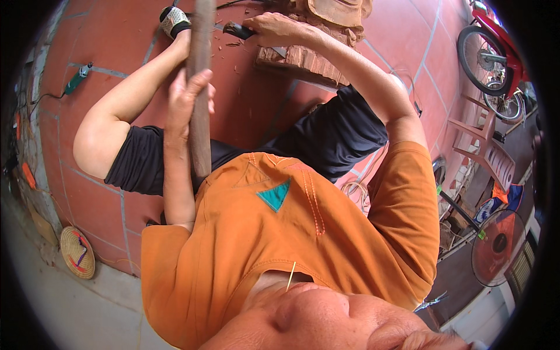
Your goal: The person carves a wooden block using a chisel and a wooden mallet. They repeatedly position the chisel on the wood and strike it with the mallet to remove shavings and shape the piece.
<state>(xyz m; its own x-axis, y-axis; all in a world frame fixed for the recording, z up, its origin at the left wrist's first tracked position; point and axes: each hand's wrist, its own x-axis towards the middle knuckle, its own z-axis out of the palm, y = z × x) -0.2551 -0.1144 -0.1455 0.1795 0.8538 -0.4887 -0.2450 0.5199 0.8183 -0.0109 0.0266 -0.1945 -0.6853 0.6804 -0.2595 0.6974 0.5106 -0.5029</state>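
My left hand (189,99) is wrapped round a long brown wooden stick (200,134), held upright along the picture in front of my left thigh. The stick's upper end is blurred and runs out of view. Farther forward and to the right, my right hand (273,29) is closed on a dark, curved handle-like piece (238,30); what it belongs to cannot be made out. Just beyond that hand lies a rough, reddish-brown block of wood (309,64) with a chipped surface. Against the block's left part shows a small grey flat piece (280,51).
Wood chips lie on the red tiled floor (239,111). A green corded power tool (79,79) and a round woven basket (77,252) are at left. On the right stand a red motorbike (496,52), a pink plastic chair (484,140) and a fan (497,248).
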